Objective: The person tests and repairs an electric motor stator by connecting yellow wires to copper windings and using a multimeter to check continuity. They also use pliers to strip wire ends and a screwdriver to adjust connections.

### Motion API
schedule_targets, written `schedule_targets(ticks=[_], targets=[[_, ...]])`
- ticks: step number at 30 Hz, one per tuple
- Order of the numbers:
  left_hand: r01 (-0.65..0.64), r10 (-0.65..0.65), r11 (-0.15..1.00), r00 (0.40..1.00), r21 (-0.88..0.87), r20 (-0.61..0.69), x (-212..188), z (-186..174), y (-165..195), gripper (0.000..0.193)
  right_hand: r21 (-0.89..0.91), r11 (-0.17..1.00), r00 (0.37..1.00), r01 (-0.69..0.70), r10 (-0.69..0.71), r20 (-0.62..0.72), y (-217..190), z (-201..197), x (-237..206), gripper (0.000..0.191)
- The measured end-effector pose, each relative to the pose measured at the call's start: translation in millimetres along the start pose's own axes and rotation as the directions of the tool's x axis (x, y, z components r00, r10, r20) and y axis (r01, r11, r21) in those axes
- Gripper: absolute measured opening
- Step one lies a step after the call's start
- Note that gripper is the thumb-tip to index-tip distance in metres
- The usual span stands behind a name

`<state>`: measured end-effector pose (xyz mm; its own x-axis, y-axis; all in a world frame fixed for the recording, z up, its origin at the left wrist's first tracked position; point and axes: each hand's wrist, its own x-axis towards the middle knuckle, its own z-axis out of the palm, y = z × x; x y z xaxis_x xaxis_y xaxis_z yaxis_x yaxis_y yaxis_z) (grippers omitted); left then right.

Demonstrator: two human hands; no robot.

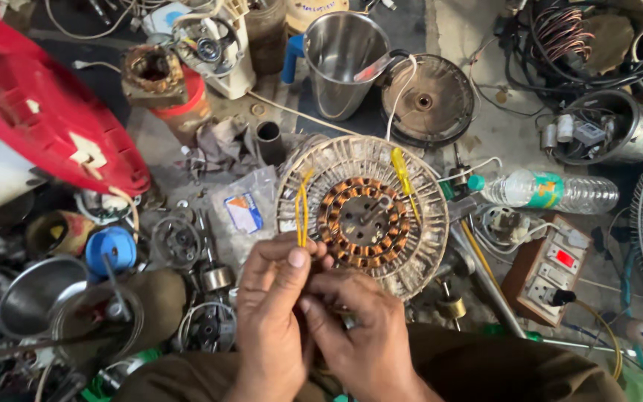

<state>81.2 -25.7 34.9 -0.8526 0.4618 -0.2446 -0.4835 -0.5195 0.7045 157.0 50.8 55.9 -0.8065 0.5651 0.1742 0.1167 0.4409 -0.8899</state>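
1. Cluttered repair floor: motor parts, wires, metal pots all round. Steel jug (pixel 340 63) and a round motor cover (pixel 429 100) at the back, water bottle (pixel 548 192) and a wooden switch box (pixel 552 269) on the right, red plastic housing (pixel 42 112) on the left.
2. Stator (pixel 362 216) lies flat, directly ahead of both hands, copper coils in a ring round the hub. Winding looks complete as far as visible; outer laminations bare.
3. Left hand (pixel 269 320) has thumb and forefinger pinched on the lower ends of the yellow sleeves (pixel 303 212), which stand up from the pinch and cross over the stator's near-left edge.
4. Right hand (pixel 362 327) is closed in against the left, fingertips meeting at the same pinch point. Whether it grips the sleeves or a lead wire beneath them I cannot tell; the fingers hide it.
5. Judged progress: coils in place, lead sleeving in hand, leads not yet tied down or routed. No cover on the stator.
6. Yellow-handled screwdriver (pixel 403 179) rests on the stator's far-right side, untouched, well apart from both hands.
7. Sleeves sit at the grip itself; the stator is just beyond the fingertips, hands over its near rim.
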Motion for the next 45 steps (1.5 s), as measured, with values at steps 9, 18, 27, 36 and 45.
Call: schedule_targets(ticks=[9, 18, 27, 36, 45], targets=[[-0.24, 0.21, 0.301, 0.961, 0.923, 0.181, 49.9, -17.4, 63.1, 0.014, 0.175, 0.975, 0.835, -0.137, 0.209, -0.51, 48.0, -88.0, 6.4, 0.033], [-0.533, 0.05, -0.134, 0.838, 0.835, 0.543, 102.9, -19.2, 69.1, 0.012, 0.3, 0.947, 0.878, -0.112, 0.236, -0.417, 150.6, -126.5, 53.3, 0.028], [-0.507, 0.042, -0.185, 0.852, 0.842, 0.522, 108.9, -28.0, 59.8, 0.012, 0.284, 0.949, 0.857, -0.136, 0.257, -0.446, 155.8, -116.1, 48.8, 0.007], [-0.527, 0.023, -0.125, 0.846, 0.841, 0.533, 103.2, -24.9, 65.7, 0.013, -0.028, 0.979, 0.924, -0.2, 0.179, -0.337, 142.7, -110.0, 44.6, 0.014], [-0.485, -0.004, -0.098, 0.873, 0.869, 0.487, 103.0, -25.3, 63.5, 0.012, -0.095, 0.965, 0.92, -0.246, 0.202, -0.336, 151.0, -111.7, 42.9, 0.009]])
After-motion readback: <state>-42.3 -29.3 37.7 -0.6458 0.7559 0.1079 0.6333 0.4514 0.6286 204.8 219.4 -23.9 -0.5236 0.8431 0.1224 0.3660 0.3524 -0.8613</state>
